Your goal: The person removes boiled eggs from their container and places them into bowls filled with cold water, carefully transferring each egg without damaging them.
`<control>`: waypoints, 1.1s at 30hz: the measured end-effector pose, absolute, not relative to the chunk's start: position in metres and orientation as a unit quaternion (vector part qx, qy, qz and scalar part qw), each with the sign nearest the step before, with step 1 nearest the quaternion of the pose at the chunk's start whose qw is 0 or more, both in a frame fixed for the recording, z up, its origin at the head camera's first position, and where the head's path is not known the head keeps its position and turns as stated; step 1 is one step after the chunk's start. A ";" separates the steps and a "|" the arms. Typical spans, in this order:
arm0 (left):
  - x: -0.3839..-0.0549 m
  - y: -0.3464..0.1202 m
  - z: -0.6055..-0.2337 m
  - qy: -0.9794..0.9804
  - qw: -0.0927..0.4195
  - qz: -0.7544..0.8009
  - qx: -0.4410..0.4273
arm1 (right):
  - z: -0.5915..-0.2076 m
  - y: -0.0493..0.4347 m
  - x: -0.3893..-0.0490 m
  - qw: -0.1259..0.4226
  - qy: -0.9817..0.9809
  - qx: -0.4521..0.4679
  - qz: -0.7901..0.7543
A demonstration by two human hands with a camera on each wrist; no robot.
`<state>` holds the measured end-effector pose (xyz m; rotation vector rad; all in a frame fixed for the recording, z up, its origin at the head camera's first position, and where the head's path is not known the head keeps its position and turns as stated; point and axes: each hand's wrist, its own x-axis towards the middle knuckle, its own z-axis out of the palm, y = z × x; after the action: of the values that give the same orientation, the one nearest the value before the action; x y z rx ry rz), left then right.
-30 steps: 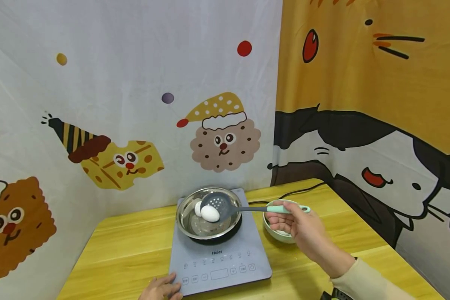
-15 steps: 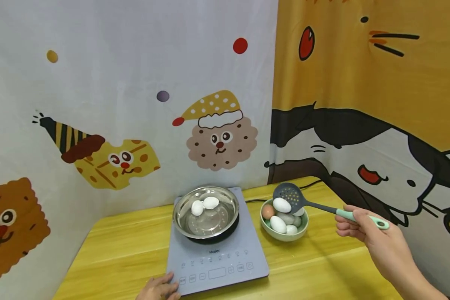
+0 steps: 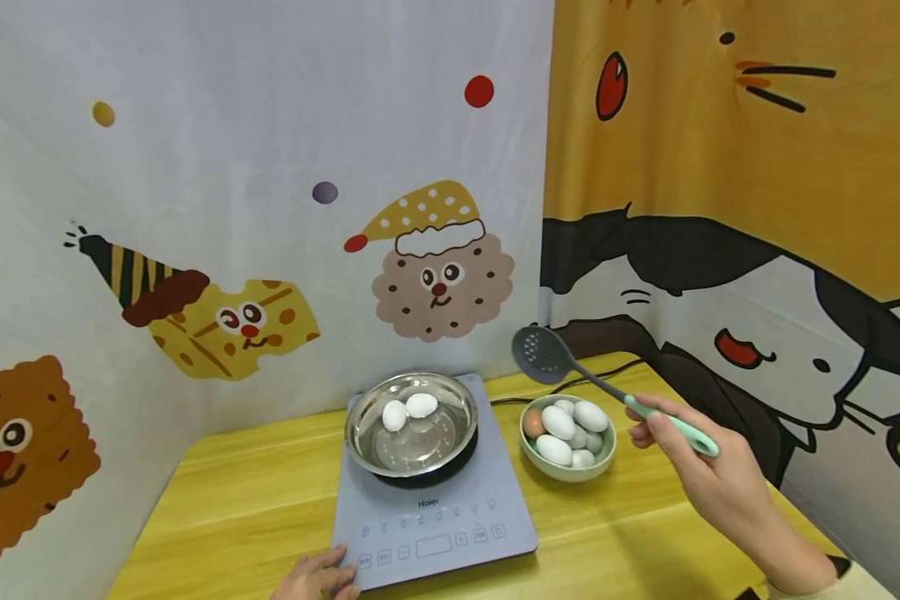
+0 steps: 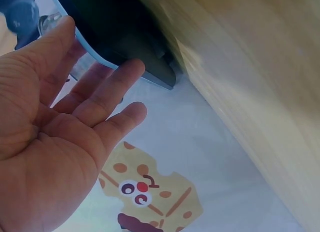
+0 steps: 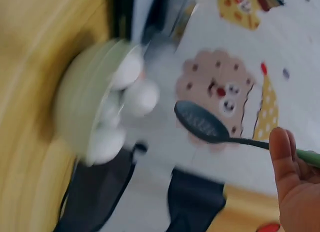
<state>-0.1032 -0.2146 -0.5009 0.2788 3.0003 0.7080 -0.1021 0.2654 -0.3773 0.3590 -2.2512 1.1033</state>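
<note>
My right hand [image 3: 720, 479] holds a skimmer [image 3: 542, 356] by its mint-green handle. The skimmer's dark grey perforated head is bare and raised above and behind a pale green bowl [image 3: 567, 475]. Several eggs [image 3: 558, 422] fill that bowl, mostly white with one brown. Two white eggs [image 3: 422, 406] lie in water in a steel pan [image 3: 412, 475]. Beneath the pan is a grey induction cooker [image 3: 435, 533]. My left hand [image 3: 317, 575] touches its front left corner; in the left wrist view, the thumb and fingertips meet the cooker's edge, fingers fairly straight.
The yellow wood-grain table [image 3: 247, 492] carries everything. A printed cartoon curtain [image 3: 270, 167] stands close behind, and a second one [image 3: 720, 292] along the right side. A black cord [image 3: 592, 379] runs behind the bowl.
The skimmer carried a white egg from the pan over to the bowl. That egg now lies among the others there, and the bare skimmer has risen. My left hand stays put.
</note>
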 end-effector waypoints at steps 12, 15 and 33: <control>-0.108 -0.217 -0.500 0.967 -0.001 0.216 0.133 | -0.381 0.174 -0.181 0.233 -0.854 0.390 0.254; -0.112 -0.220 -0.517 0.967 -0.034 0.210 0.139 | -0.382 0.170 -0.186 0.203 -0.871 0.390 0.219; -0.105 -0.220 -0.499 0.965 0.021 0.232 0.119 | -0.403 0.181 -0.164 0.078 -0.789 0.403 0.457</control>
<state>-0.1047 -0.2201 -0.4990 0.3686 2.9925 0.7205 -0.1645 0.1810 -0.4027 1.2065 -2.3647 1.3679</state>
